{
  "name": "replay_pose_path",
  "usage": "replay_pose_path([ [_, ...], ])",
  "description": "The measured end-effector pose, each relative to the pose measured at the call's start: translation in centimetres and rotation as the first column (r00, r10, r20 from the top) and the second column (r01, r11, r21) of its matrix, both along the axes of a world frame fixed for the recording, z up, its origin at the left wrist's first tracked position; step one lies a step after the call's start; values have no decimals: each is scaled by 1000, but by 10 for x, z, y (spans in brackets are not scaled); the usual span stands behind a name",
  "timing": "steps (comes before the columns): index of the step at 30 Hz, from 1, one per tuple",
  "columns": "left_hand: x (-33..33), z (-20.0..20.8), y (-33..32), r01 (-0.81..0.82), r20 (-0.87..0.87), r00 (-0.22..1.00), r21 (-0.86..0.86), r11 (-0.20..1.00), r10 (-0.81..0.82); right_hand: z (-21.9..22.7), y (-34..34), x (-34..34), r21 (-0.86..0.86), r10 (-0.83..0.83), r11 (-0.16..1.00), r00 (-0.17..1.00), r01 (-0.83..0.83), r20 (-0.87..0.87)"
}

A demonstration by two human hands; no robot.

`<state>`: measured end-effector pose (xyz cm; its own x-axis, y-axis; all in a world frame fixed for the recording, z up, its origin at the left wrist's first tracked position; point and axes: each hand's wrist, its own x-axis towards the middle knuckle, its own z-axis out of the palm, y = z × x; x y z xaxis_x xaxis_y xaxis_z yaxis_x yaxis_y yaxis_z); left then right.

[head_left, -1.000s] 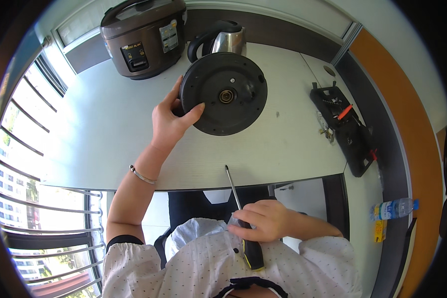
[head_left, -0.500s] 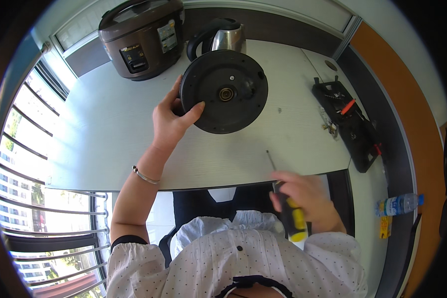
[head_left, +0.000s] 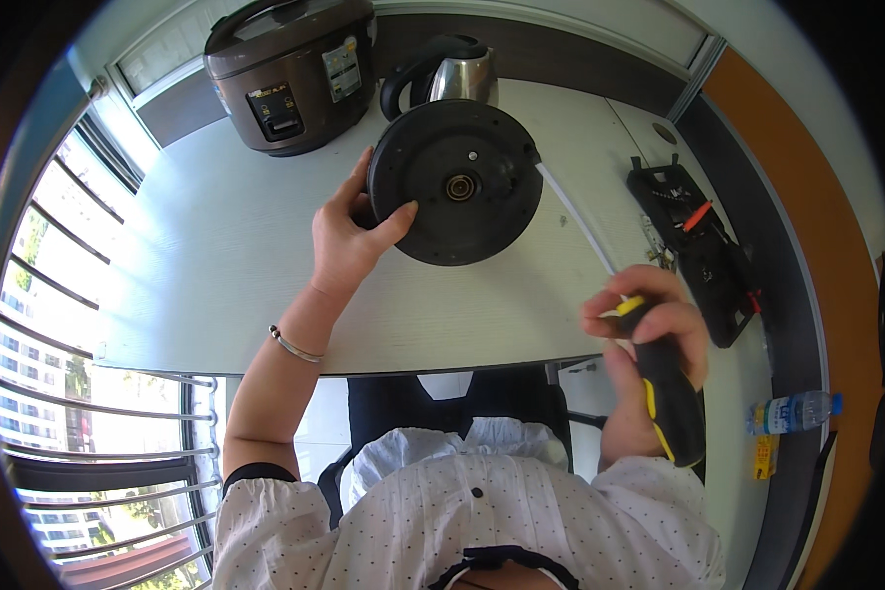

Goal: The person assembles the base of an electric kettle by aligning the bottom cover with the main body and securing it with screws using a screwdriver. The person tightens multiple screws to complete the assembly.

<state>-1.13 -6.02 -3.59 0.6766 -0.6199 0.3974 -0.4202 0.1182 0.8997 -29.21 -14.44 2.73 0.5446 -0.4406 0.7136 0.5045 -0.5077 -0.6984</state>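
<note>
My left hand (head_left: 354,236) grips the left edge of a round black kettle base (head_left: 433,221), thumb on the face turned toward me. A brass-coloured ringed connector (head_left: 459,188) sits at its centre, with a small bright screw head above. In my right hand (head_left: 649,334) is a screwdriver (head_left: 671,403) with a black and yellow handle. Its long pale shaft points up and left to the right rim of the base. Whether the tip touches the rim, I cannot tell.
A brown rice cooker (head_left: 290,84) and a steel kettle (head_left: 462,81) with black handle stand at the back of the white table (head_left: 226,256). On the right lies an open black tool case (head_left: 683,231) with red-handled pieces. Farther right is a water bottle (head_left: 796,411).
My right hand has moved up and right with the screwdriver, whose shaft now reaches the base's right rim. The base has shifted slightly right in view, still in my left hand.
</note>
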Motion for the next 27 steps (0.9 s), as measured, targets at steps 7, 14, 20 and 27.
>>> replay_pose_path([
  [7,0,1,2,-3,4,1000,2,1000,3,-3,-5,24,-367,-112,930,976,37,-186],
  [14,1,-1,0,10,2,1000,-10,1000,-10,-13,-10,40,-447,-71,893,996,43,-45],
  [20,1,-1,0,-3,20,1000,3,1000,3,-14,-10,44,-416,-47,909,998,30,-32],
  [27,0,0,0,-11,21,1000,12,1000,11,-14,-10,45,-409,-60,912,998,39,-38],
])
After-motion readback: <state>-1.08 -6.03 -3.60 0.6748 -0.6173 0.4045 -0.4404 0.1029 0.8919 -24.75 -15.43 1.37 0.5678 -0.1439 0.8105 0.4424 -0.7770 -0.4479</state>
